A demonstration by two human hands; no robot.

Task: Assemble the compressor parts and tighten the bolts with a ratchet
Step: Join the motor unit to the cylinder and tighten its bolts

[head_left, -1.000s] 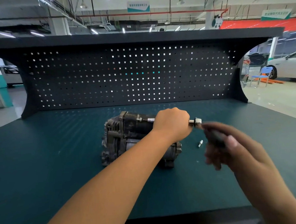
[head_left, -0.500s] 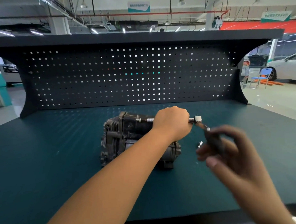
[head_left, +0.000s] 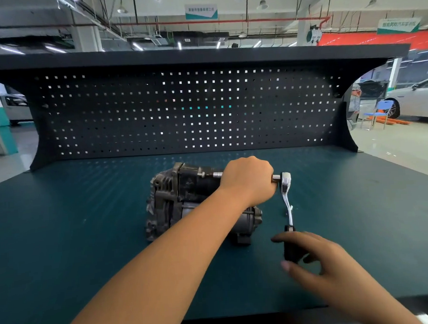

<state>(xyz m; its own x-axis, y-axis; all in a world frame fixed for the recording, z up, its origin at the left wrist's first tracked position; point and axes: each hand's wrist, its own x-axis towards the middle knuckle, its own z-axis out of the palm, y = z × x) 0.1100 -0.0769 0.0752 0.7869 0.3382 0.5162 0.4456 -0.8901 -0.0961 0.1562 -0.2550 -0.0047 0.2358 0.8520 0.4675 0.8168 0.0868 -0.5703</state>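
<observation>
A dark grey compressor (head_left: pixel 180 203) lies on its side on the teal bench top (head_left: pixel 88 242). A long extension bar runs from its upper part to the right. My left hand (head_left: pixel 248 179) grips that bar above the compressor. The silver ratchet (head_left: pixel 286 195) sits on the bar's right end, head up and handle pointing down toward me. My right hand (head_left: pixel 319 260) holds the ratchet's black grip between thumb and fingers.
A small loose bolt (head_left: pixel 291 208) lies on the bench just behind the ratchet shaft. A black pegboard (head_left: pixel 180 109) with a shelf above closes the back of the bench. Cars and a blue chair stand on the workshop floor beyond.
My right hand has swung the ratchet handle from pointing right, down toward me, until it hangs nearly vertical. My left hand and the compressor have stayed in place.
</observation>
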